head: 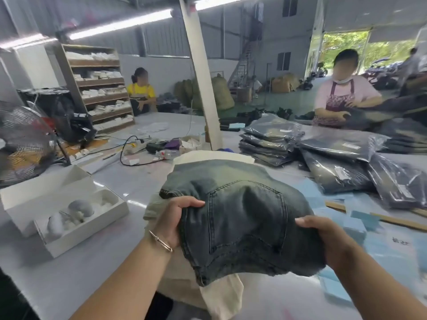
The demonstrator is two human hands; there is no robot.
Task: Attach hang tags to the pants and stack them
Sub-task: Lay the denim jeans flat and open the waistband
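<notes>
Above the grey table [69,280], I hold the folded jeans [240,215] lifted over a cream cloth [221,294]. My left hand [172,221] curls round their left edge, my right hand [323,236] clasps the right edge. Bagged jeans [342,158] are stacked well apart on the right

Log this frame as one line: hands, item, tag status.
left hand: holds jeans left edge | right hand: holds right edge | jeans: folded, back pocket up, lifted over cream fabric | hang tag: none visible
</notes>
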